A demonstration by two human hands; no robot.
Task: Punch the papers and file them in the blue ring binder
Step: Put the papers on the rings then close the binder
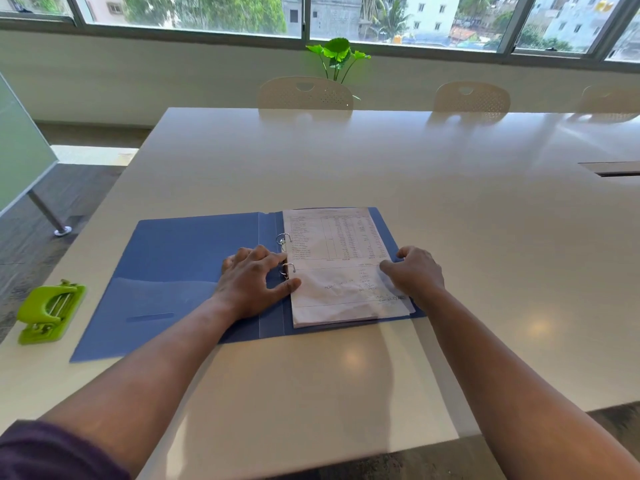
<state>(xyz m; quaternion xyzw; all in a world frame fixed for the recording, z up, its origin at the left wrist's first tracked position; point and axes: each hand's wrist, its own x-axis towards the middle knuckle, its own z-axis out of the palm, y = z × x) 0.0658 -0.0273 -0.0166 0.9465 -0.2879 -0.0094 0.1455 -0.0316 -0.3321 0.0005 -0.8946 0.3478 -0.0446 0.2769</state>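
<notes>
At six o'clock on the white table [381, 161], close to the near edge, the blue ring binder [180, 258] lies spread open, and the papers [341, 271] sit on its right half, already threaded on the two metal rings [284, 240]. The left hand [251, 278] rests at the spine, fingers fairly straight, forefinger and thumb touching the paper edge on either side of the lower ring; it grips nothing. The right hand [415, 271] rests its fingertips on the stack's three o'clock edge, fingers bent but, as far as I can tell, pressing and not clasping.

I would judge the sheets light, limp and apt to slide on one another; the bottom one looks crumpled. The punched holes are the weak point, so any pull belongs near the rings, flat-handed, not at a loose corner. The binder cover seems thin and flexible and would want lifting by its outer edge at nine o'clock.

A green hole punch [50, 311] stands idle well off at nine o'clock.
</notes>
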